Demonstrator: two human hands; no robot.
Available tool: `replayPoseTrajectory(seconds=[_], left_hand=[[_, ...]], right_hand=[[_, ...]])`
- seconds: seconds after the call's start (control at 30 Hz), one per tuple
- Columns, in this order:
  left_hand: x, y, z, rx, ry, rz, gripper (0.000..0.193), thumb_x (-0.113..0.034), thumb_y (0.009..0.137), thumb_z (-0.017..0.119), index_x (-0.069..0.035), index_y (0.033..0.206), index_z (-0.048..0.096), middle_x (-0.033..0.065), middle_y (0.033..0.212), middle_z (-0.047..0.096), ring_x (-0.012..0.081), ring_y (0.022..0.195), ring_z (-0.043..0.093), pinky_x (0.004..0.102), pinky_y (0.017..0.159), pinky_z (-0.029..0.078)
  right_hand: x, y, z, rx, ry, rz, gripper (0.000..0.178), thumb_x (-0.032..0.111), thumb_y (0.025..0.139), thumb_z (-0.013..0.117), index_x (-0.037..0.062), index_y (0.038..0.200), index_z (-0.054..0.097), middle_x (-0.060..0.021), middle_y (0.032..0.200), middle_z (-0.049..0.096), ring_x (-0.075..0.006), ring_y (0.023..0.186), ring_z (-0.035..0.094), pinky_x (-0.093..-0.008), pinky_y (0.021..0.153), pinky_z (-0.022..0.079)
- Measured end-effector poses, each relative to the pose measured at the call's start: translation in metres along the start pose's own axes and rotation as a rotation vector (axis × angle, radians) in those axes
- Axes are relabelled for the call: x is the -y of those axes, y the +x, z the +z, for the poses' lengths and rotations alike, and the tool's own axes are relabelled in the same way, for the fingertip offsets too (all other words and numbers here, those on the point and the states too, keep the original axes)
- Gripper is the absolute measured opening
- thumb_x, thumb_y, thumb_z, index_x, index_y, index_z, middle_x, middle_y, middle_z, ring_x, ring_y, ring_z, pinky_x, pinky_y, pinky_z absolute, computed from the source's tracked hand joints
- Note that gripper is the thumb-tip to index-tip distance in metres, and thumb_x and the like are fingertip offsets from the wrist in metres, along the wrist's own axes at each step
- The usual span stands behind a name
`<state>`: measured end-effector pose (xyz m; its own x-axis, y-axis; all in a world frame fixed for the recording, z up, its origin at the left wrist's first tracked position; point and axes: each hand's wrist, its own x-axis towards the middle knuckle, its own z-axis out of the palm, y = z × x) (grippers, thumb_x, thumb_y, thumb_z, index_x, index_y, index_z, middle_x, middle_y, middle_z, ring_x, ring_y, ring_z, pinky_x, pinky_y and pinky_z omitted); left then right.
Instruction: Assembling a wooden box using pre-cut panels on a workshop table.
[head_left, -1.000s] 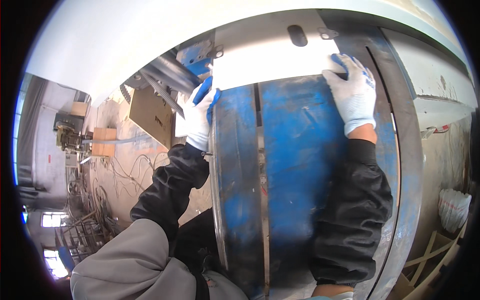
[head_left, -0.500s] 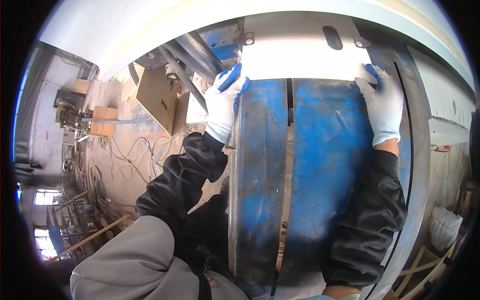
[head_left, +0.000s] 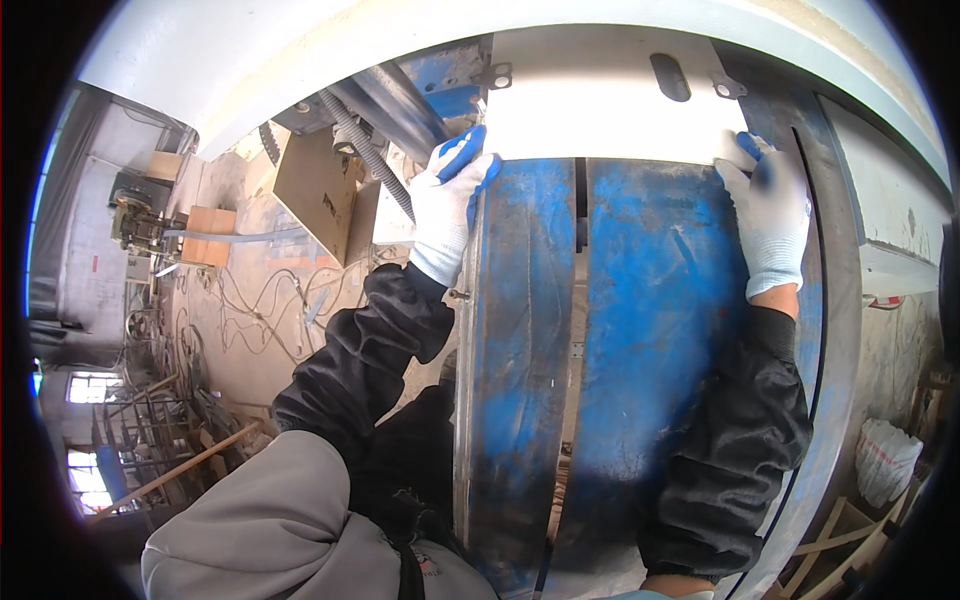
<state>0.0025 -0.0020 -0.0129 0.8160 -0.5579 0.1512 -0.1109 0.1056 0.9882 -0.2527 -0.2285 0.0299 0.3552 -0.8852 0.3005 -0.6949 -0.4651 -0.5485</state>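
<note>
A flat white metal panel lies across the far part of a worn blue machine bed. It has an oval slot near its right side and small holed tabs on both side edges. My left hand, in a white glove with blue-coated fingers, is closed on the panel's near left corner. My right hand, gloved the same way, grips the near right corner, thumb on the near edge. The panel's far end is hidden under the white overhead housing.
A dark slot runs lengthwise through the bed. To the left are a ribbed hose, a wooden board on edge, and cables across the floor. At right stand a pale cabinet and a white sack.
The panel's right side and my right hand have shifted very slightly to the right. My left hand stays at its corner, almost unmoved.
</note>
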Motion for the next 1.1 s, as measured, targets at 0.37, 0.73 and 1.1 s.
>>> replayPoseTrajectory(seconds=[0.37,0.73,1.1], left_hand=[[0.011,0.003,-0.001,-0.019,-0.024,-0.021,0.045,-0.010,0.091,0.080,0.003,0.133,0.069,0.0085,0.123,0.071,0.0135,0.107,0.066,0.0260,0.096,0.053],[0.010,-0.005,0.006,-0.016,-0.118,-0.008,0.050,-0.012,0.088,0.081,0.003,0.134,0.067,0.0118,0.129,0.068,0.0179,0.113,0.065,0.0297,0.100,0.054],[0.013,-0.004,0.006,-0.009,-0.185,0.015,0.050,-0.013,0.088,0.082,0.005,0.132,0.068,0.0138,0.125,0.068,0.0190,0.113,0.066,0.0319,0.101,0.054]], right_hand=[[-0.001,0.000,0.000,-0.017,0.051,-0.063,0.053,0.034,0.088,0.080,0.0076,0.133,0.072,-0.0174,0.137,0.069,-0.0330,0.129,0.064,-0.0393,0.114,0.047],[-0.008,0.000,0.000,0.026,0.174,-0.057,0.049,0.026,0.089,0.080,0.0040,0.132,0.073,-0.0160,0.134,0.072,-0.0273,0.125,0.067,-0.0361,0.111,0.047],[-0.006,0.002,0.000,0.055,0.206,-0.046,0.048,0.024,0.091,0.079,0.0011,0.133,0.071,-0.0162,0.128,0.074,-0.0213,0.117,0.069,-0.0324,0.107,0.049]])
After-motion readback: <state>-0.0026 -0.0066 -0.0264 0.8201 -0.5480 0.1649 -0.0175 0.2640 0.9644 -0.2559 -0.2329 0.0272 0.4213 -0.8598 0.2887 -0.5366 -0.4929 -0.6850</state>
